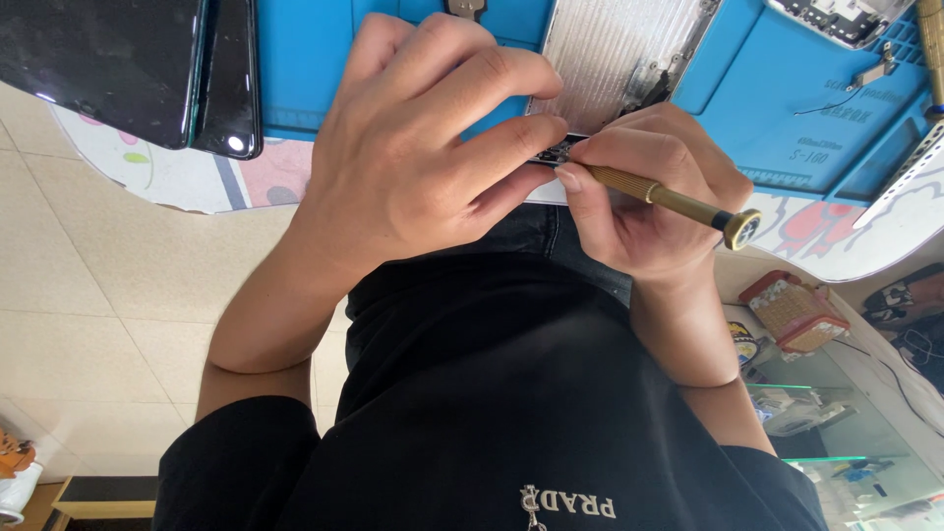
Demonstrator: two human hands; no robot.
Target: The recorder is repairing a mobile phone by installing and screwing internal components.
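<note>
Two bare hands work a small screwdriver at the bench edge.

The right hand point(649, 202) has its fingers point(580, 192) pinching the brass screwdriver point(669, 200), its tip at a small dark part point(557, 151) beside the ribbed metal plate point(615, 49) on the blue mat point(305, 59). The left hand point(413, 147) curls over, fingers pressed together on that part. Two dark phones point(128, 69) lie well apart.

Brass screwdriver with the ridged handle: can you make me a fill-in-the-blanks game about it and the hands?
1. The brass screwdriver with the ridged handle is held in the ___ hand.
2. The rubber work mat under the ribbed silver metal plate is ___.
3. The two glossy black phones lie to the ___ of the left hand, which pinches a small dark part.
Missing words: right; blue; left.
</note>
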